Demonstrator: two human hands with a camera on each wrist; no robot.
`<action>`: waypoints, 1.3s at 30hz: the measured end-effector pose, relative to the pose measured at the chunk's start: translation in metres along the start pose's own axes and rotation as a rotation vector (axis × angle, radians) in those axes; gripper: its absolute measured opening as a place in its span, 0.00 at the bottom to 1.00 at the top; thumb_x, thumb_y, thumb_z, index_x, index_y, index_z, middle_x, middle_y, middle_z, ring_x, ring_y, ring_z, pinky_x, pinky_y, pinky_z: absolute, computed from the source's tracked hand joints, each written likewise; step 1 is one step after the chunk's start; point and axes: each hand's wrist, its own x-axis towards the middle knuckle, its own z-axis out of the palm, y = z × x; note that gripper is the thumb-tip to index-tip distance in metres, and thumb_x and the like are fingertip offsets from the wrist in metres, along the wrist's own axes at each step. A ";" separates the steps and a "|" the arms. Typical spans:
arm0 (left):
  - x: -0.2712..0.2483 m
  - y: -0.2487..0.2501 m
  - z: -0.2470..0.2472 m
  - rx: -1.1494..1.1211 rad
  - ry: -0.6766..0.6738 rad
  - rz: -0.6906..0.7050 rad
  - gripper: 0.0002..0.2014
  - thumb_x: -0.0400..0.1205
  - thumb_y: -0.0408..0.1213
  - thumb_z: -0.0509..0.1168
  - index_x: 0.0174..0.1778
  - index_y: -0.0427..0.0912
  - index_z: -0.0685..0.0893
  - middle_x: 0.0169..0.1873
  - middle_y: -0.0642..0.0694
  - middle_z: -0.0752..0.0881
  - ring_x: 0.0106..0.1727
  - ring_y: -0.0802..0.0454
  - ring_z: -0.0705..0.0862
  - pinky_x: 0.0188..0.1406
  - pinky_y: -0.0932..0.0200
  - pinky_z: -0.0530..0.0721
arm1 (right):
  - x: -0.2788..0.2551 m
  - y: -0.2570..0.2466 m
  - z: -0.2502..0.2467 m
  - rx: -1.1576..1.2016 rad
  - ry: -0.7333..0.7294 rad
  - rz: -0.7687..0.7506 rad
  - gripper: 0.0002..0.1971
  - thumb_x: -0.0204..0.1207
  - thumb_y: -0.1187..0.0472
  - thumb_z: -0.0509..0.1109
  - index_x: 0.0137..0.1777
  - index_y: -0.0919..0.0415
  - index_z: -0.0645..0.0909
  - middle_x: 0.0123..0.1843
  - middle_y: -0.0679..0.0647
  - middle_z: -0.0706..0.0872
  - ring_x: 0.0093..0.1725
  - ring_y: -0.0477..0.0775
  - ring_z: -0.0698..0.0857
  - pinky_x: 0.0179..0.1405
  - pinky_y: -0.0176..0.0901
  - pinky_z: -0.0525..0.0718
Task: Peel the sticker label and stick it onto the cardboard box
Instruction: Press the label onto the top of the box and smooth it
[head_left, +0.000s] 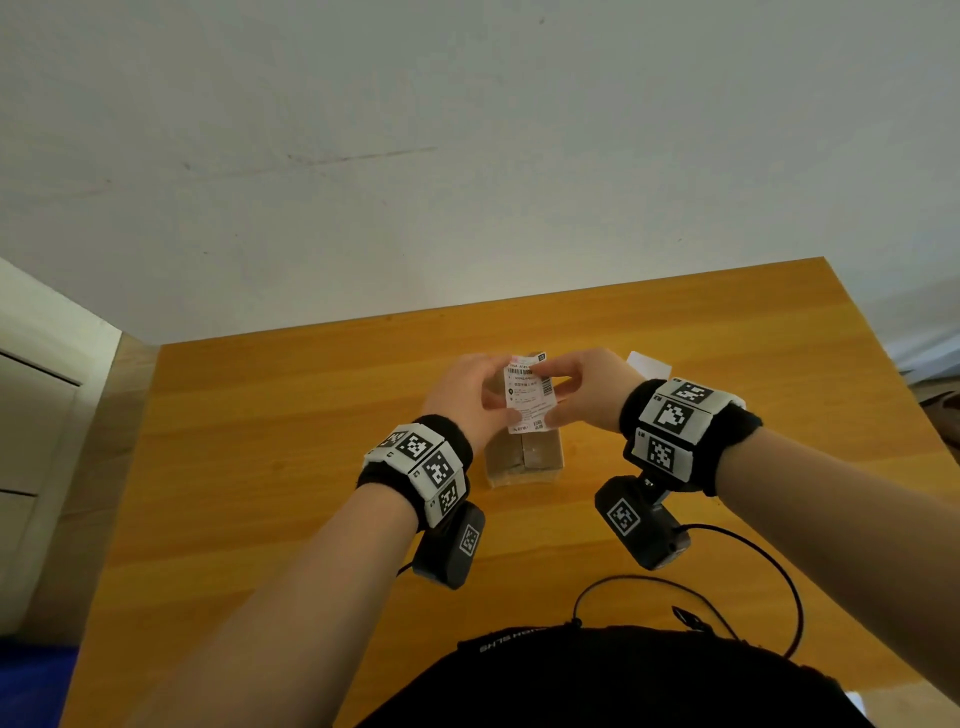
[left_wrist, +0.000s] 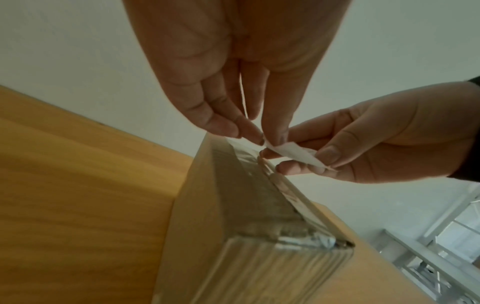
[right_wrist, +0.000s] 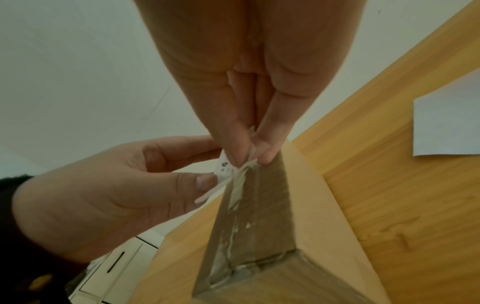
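On the left, the left hand (head_left: 464, 400) pinches the left edge of the sticker label (head_left: 529, 393) between thumb and fingertips, the other fingers loosely curled. The label hangs printed side up, held just above the far end of the cardboard box (head_left: 524, 460), which lies taped along its top on the bench (head_left: 260, 467). To the right, the right hand (head_left: 584, 387) pinches the label's right edge — the left wrist view shows a small white flap folded between its thumb and forefinger. Whether the backing is partly off I cannot tell; the layers are too thin to separate by eye. Further right, a white sheet (head_left: 647, 366) lies flat on the bench beyond the right wrist.

The risks, as I judge them: with both hands gripping opposite edges, a pull at an angle could tear the thin paper or curl the adhesive side onto itself. Lowered unevenly, the label could crease or trap a bubble — the glossy tape ridge on the box top gives a poor, uneven seat. Fingers touching the glue would weaken the bond.
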 end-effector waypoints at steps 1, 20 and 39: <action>0.000 -0.001 0.000 0.004 -0.004 0.002 0.33 0.74 0.33 0.72 0.75 0.48 0.70 0.72 0.48 0.74 0.52 0.53 0.86 0.53 0.57 0.88 | 0.000 0.001 0.000 -0.010 0.002 0.005 0.34 0.67 0.71 0.78 0.73 0.54 0.75 0.63 0.54 0.87 0.57 0.51 0.87 0.57 0.43 0.86; -0.009 -0.033 0.012 0.495 -0.100 0.036 0.46 0.70 0.62 0.67 0.82 0.53 0.54 0.83 0.56 0.53 0.84 0.51 0.49 0.83 0.47 0.52 | -0.008 0.000 0.013 -0.108 0.050 -0.043 0.31 0.69 0.67 0.75 0.74 0.53 0.75 0.64 0.52 0.86 0.57 0.50 0.87 0.54 0.37 0.86; -0.013 -0.027 0.010 0.584 -0.112 0.045 0.45 0.73 0.64 0.62 0.82 0.54 0.51 0.84 0.56 0.49 0.85 0.50 0.48 0.82 0.44 0.51 | -0.012 -0.009 0.024 -0.319 0.117 -0.050 0.28 0.72 0.60 0.74 0.74 0.54 0.75 0.66 0.53 0.85 0.63 0.53 0.84 0.62 0.44 0.84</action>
